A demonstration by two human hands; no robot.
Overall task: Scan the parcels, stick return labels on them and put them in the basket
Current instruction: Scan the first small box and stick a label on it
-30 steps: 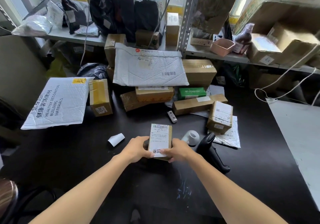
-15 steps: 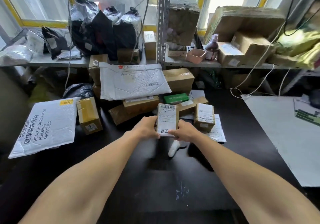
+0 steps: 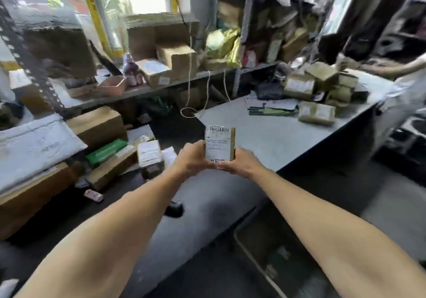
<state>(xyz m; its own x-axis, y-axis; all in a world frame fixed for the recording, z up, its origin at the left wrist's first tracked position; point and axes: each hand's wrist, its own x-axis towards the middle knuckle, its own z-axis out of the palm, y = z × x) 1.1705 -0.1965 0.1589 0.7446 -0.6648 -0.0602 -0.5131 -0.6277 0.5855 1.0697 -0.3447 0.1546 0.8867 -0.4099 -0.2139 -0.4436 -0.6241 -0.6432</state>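
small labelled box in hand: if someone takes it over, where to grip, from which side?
Judging by pose, grip the small box by its two narrow side faces, near the upper half, coming from above. It stands upright, label facing the camera; the left hand and right hand already take up its lower sides and bottom edge, leaving the top free.

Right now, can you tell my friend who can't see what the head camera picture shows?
Two bare hands, left hand and right hand, hold a small cardboard parcel upright, its white label facing the camera, above a dark table. More boxes are piled at the left and on a grey table behind. The picture is blurry.
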